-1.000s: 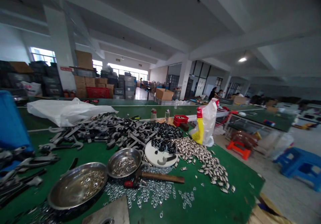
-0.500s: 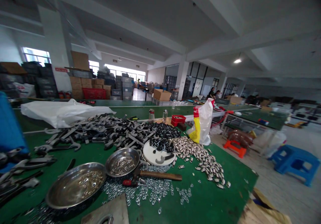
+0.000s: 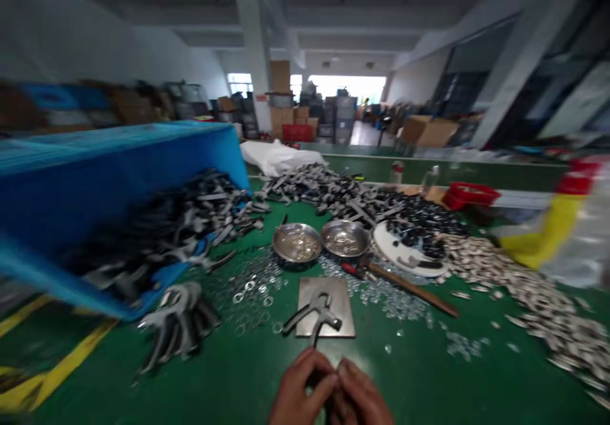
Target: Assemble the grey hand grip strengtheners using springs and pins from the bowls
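Note:
My left hand [image 3: 299, 390] and my right hand [image 3: 358, 394] meet at the bottom edge, fingers curled together around a small dark part that I cannot make out. Just beyond them a grey metal plate [image 3: 330, 314] lies on the green table [image 3: 248, 374], with a metal plier-like part [image 3: 312, 309] resting on it. Two steel bowls [image 3: 297, 245] [image 3: 345, 238] of small parts stand behind the plate. Loose washers [image 3: 248, 285] are scattered to the left of the plate.
A tipped blue crate [image 3: 119, 177] spills dark metal parts at left. A hammer with a wooden handle [image 3: 410, 288], a white disc [image 3: 405, 256] with black pieces, and a heap of silver cylinders [image 3: 524, 291] lie at right. A yellow and white bag [image 3: 562, 234] stands far right.
The view has swung left and down. My two hands, the metal plate and the blue crate have come into view; the picture is smeared by motion.

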Tool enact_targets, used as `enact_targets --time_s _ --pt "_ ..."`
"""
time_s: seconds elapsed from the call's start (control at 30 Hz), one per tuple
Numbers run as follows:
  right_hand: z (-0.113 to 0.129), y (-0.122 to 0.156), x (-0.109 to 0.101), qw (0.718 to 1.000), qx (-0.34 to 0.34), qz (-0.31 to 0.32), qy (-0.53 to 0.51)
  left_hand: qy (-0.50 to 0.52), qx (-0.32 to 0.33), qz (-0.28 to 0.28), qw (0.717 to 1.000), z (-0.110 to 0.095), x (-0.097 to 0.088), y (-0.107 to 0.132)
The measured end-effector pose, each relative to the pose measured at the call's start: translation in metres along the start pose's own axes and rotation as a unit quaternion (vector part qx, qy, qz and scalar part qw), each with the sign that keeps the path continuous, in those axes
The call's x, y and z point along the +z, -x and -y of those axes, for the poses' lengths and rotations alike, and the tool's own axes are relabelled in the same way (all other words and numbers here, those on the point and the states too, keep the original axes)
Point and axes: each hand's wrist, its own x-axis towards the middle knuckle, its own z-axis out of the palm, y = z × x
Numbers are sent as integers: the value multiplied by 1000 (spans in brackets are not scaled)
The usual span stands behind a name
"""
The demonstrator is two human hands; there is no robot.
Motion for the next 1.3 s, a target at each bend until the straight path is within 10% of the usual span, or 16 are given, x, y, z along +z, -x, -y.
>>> enact_targets --time_s 0.1,0.17,0.33,0.47,0.8,0.97,1.07,1.3 --pt "-9 3 -21 998 53 -14 -5 -8 41 4 999 3 -23 -11" --pt "-7 1 -72 983 37 -20 179 -57 36 -56 996 0 -43 -28" --pt "-14 -23 -231 759 -98 -256 591 -169 54 -59 982 6 -56 -90" --pt "-33 -43 -284 712 -121 -234 651 -200 47 -41 978 25 -33 -118" --pt "-7 -49 -293 713 -156 -207 651 -295 65 -21 953 27 -22 -118" --pt "9 -12 -232 892 -16 -144 427 -435 211 82 871 28 -30 -119" --pt "14 5 -191 950 79 -51 298 -425 185 74 883 28 -27 -112" --pt "34 3 -142 895 -81 -32 437 -310 -13 -60 949 34 2 -90"
